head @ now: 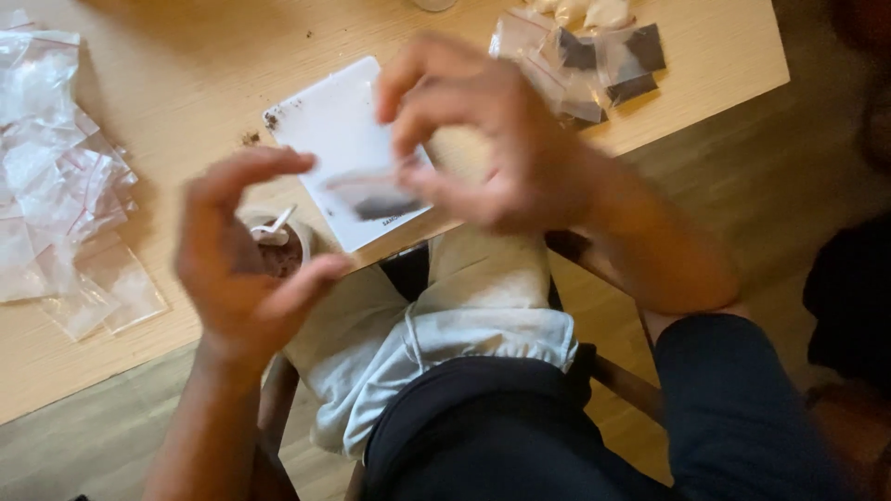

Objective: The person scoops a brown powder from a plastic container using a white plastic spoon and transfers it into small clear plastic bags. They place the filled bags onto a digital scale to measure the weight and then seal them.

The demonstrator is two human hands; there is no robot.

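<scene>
Hands: right (483, 139) pinches one small bag (371, 195), left (241, 260) open.

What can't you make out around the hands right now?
Head view only:
- Small bag in the right hand: motion blur hides its seal and edges.
- Cup of brown powder: largely behind the left hand.
- Empty bags: cut off by the left edge.
- Pale object: cut off at top.

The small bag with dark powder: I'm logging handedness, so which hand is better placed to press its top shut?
Right, probably. The right hand already pinches the small bag at its top edge, above the white tray. The left hand is open, apart from the bag, nearer the cup.
</scene>
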